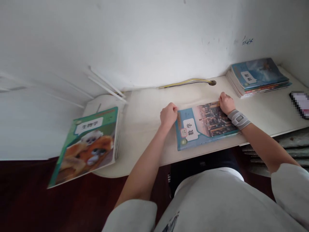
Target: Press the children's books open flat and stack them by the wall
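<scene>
A blue textbook (pixel 205 124) with a city picture and a white title label lies on the white desk, close to its front edge. At its left end my left hand (pixel 169 115) is closed, with the fingers curled at the corner. My right hand (pixel 227 102), a grey band round its wrist, closes on the far right corner. Both hands seem to grip the cover's edges; the fingertips are hidden. Another edge shows under the book at the right, and I cannot tell whether it belongs to a second book.
At the left, a pile of books topped by a green textbook with monkeys (pixel 89 145) juts over the desk's edge (pixel 108 175). A stack of books (pixel 260 75) stands back right, near a phone (pixel 300 103). Yellow and dark cables (pixel 185 83) run along the wall into a hole.
</scene>
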Available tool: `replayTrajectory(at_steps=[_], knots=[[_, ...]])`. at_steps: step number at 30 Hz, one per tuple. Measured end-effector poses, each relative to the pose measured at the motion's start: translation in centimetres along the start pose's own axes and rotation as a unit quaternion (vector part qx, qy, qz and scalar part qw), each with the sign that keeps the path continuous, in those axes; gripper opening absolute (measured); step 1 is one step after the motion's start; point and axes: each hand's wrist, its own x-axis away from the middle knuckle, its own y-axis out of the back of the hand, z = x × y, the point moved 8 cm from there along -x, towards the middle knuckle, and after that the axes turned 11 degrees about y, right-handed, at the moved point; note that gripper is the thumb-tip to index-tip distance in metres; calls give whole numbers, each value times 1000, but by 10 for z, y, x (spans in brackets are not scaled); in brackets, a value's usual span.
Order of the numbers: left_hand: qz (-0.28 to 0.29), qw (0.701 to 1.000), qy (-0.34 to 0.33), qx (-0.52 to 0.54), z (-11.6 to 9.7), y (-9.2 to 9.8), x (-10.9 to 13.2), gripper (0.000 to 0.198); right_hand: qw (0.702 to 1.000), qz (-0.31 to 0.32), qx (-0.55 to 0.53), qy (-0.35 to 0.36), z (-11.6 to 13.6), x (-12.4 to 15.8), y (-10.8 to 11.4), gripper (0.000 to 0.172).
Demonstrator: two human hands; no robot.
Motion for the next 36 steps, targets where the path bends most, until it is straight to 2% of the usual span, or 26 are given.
replayTrajectory(at_steps=[4, 9, 12, 15, 16, 18, 20, 21, 23, 25, 27, 29, 32, 34, 36], knots=[[33, 999, -12, -26, -2, -8, 7, 19, 1000, 17, -8, 10, -3, 3, -4, 21], [36, 997, -27, -57, -8, -13, 13, 24, 1000, 20, -13, 10, -11, 11, -2, 22], [4, 997, -58, -54, -15, -2, 22, 30, 1000, 17, -21, 12, -13, 8, -1, 23], [-46, 985, -156, -59, -36, 10, 43, 41, 1000, 15, -17, 5, -12, 7, -1, 23], [-32, 979, -189, -66, -45, 7, 52, 43, 1000, 15, -16, 3, -12, 7, -1, 23], [45, 970, -224, -85, -57, -9, 65, 53, 1000, 14, -16, -2, -11, 9, -2, 24], [119, 962, -221, -109, -63, -29, 74, 69, 1000, 14, -16, -7, -13, 10, -1, 25], [134, 961, -211, -118, -64, -36, 76, 76, 1000, 13, -16, -9, -14, 10, 1, 25], [125, 964, -197, -127, -64, -44, 77, 82, 1000, 18, -15, -10, -16, 10, 5, 26], [100, 967, -198, -123, -64, -47, 79, 80, 1000, 23, 8, 5, -13, 9, 14, 28], [81, 968, -206, -115, -63, -47, 82, 78, 997, 14, 51, 51, 2, 7, 26, 31], [68, 970, -207, -111, -61, -45, 83, 77, 987, 14, 75, 142, 33, 11, 31, 34], [64, 971, -204, -112, -61, -38, 84, 75, 952, 78, 40, 293, 85, 30, 13, 42], [80, 969, -202, -119, -63, -34, 88, 74, 942, 104, 25, 319, 102, 41, -1, 51], [102, 965, -202, -136, -67, -31, 99, 72, 945, 106, 23, 307, 106, 47, -10, 57]])
